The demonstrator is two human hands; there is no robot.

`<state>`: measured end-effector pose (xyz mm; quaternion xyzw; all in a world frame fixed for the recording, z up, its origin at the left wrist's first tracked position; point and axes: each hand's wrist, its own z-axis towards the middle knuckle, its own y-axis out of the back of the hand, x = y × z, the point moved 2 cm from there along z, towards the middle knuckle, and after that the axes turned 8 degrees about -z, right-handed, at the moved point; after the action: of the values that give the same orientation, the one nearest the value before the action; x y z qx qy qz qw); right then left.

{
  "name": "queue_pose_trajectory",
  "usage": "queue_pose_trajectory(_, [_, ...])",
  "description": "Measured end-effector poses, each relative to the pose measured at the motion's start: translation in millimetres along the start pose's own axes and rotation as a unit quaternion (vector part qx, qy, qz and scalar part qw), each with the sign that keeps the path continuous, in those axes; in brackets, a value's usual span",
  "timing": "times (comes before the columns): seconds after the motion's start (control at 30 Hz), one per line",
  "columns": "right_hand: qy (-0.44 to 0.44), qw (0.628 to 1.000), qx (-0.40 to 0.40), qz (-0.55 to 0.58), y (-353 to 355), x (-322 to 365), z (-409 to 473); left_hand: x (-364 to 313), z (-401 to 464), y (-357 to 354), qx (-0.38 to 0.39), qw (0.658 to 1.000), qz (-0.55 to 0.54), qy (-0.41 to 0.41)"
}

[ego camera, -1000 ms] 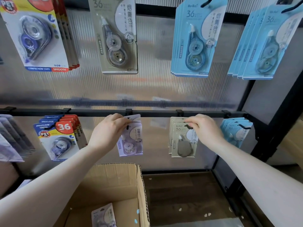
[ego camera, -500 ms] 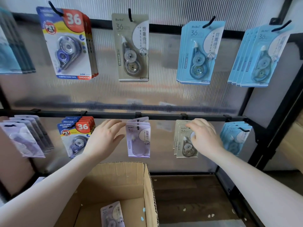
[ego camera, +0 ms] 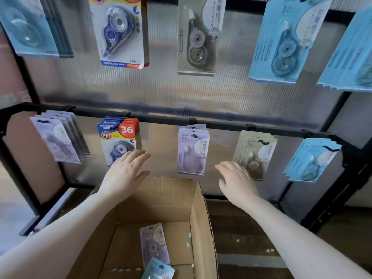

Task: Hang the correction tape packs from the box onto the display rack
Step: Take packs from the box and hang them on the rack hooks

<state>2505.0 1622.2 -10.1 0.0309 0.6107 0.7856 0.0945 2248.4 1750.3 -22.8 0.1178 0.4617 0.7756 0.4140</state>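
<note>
At the bottom centre of the frame an open cardboard box holds two correction tape packs: a lilac pack lying flat on its floor and a light blue pack overlapping the lilac pack's lower end.

Above the box's far rim both hands hover with nothing in them. The left hand, left of centre, has its grip spread, fingers straight and pointing up toward the rack. The right hand, right of centre, also has its grip spread and relaxed.

Beyond them the lower black rail of the display rack carries hooks with hanging packs: lilac packs in the gap between the two hands, beige packs just past the right hand, and red-and-blue "36" packs behind the left fingertips. More packs hang along the top of the frame.
</note>
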Motion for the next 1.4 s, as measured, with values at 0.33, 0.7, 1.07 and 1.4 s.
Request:
queue_pose_trajectory(0.33, [0.026,0.998,0.060,0.019,-60.5,37.8,-3.3,35.4,-45.8,-44.0,0.068,0.997,-0.002,0.046])
queue_pose_trajectory(0.7, [0.026,0.996,0.073,0.043,-79.5,53.5,4.9,49.2,-66.0,-87.7,0.156,0.985,-0.012,0.066])
queue_pose_trajectory(1.07, [0.027,0.996,0.067,0.058,-92.4,54.1,3.2,54.1,-84.5,-153.5,0.333,0.935,-0.016,0.120])
queue_pose_trajectory(1.4, [0.061,0.997,0.006,0.045,-108.5,52.2,0.3,62.5,-109.5,-203.7,0.417,0.883,-0.058,0.209])
